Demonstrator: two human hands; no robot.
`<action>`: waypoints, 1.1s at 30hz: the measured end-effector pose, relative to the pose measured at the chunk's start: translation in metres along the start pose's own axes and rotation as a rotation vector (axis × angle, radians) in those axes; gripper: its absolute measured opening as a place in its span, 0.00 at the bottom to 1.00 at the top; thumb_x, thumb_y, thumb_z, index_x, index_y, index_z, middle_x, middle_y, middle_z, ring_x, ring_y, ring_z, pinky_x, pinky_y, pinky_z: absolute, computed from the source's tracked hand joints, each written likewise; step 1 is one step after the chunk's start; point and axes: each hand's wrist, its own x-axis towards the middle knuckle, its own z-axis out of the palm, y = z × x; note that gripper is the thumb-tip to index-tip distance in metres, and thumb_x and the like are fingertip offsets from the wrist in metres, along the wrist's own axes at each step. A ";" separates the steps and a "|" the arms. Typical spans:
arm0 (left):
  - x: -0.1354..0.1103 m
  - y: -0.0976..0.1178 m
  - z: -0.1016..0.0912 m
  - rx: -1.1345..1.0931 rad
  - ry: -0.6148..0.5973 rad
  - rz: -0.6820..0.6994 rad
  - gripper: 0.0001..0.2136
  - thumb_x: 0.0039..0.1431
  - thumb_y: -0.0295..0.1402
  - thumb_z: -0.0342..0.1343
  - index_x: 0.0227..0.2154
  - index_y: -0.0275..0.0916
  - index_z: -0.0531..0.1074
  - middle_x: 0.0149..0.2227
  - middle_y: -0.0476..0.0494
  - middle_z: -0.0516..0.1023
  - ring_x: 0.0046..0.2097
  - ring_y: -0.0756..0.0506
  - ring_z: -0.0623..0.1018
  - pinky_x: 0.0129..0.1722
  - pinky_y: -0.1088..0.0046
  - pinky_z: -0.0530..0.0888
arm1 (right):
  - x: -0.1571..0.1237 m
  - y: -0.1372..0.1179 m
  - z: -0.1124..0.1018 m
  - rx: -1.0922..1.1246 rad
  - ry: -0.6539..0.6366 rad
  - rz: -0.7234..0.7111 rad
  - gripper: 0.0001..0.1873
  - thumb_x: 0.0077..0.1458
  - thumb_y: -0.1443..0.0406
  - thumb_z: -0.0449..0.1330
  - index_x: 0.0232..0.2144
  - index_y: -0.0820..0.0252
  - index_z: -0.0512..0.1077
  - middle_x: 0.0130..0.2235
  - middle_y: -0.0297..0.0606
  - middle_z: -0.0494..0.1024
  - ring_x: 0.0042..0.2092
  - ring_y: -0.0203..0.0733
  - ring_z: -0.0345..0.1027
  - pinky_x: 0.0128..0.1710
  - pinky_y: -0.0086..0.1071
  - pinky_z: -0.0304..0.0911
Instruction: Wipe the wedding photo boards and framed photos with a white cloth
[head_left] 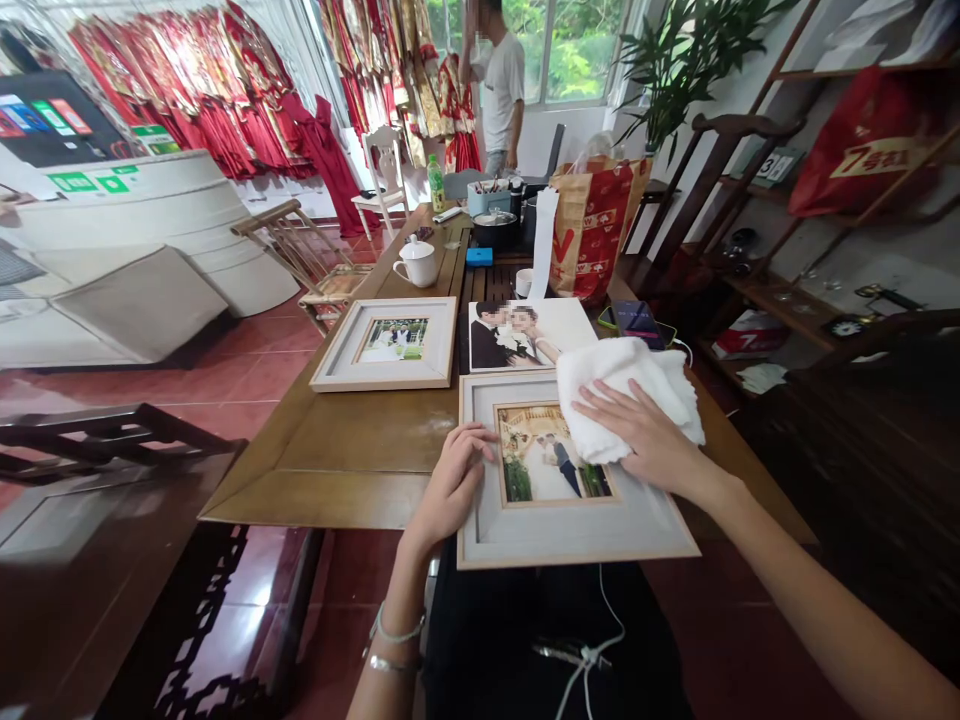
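A light wood picture frame [480, 540] with a wide pale mat and a wedding photo [551, 455] lies at the table's near edge. My left hand [454, 480] is at its left side, fingers bent over the rim onto the front; the thumb is mostly hidden. Over the upper right corner of the frame is a folded white cloth [600, 370]. My right hand [637, 430] lies on that cloth with fingers spread, pressing it against the front. Just beyond are a second framed photo [345, 355] and an unframed wedding print [574, 325], partly under the cloth.
The wooden table [337, 430] also bears a lidded white cup [417, 262], a blue box [479, 256], a red and brown paper bag [596, 225] and a phone [636, 322]. A person [502, 90] stands by the window. A wooden chair [322, 265] is at the left.
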 end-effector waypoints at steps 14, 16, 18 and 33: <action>0.002 0.002 0.000 -0.013 -0.026 -0.041 0.10 0.62 0.22 0.42 0.34 0.42 0.65 0.54 0.41 0.71 0.64 0.42 0.57 0.62 0.52 0.58 | -0.106 -0.035 -0.027 0.362 -0.193 0.138 0.47 0.43 0.73 0.52 0.64 0.34 0.53 0.64 0.23 0.60 0.64 0.53 0.51 0.60 0.54 0.59; 0.002 0.002 -0.001 -0.009 -0.038 -0.040 0.10 0.62 0.22 0.42 0.34 0.42 0.65 0.55 0.41 0.70 0.64 0.42 0.56 0.62 0.50 0.58 | -0.073 -0.028 -0.020 0.316 -0.068 0.173 0.45 0.42 0.74 0.51 0.64 0.45 0.57 0.64 0.30 0.61 0.65 0.54 0.49 0.62 0.57 0.52; 0.001 0.002 -0.001 -0.003 -0.040 -0.036 0.10 0.62 0.22 0.42 0.34 0.42 0.65 0.55 0.41 0.70 0.64 0.41 0.56 0.63 0.50 0.57 | -0.039 -0.019 -0.012 0.260 0.099 0.214 0.43 0.43 0.74 0.51 0.64 0.54 0.57 0.64 0.38 0.62 0.66 0.52 0.48 0.65 0.56 0.45; 0.002 0.002 0.001 -0.009 0.005 -0.022 0.09 0.63 0.24 0.42 0.33 0.42 0.65 0.52 0.41 0.72 0.62 0.41 0.59 0.61 0.52 0.59 | -0.001 -0.030 -0.010 0.165 -0.179 -0.087 0.48 0.36 0.78 0.50 0.63 0.55 0.59 0.66 0.37 0.55 0.68 0.44 0.41 0.66 0.55 0.35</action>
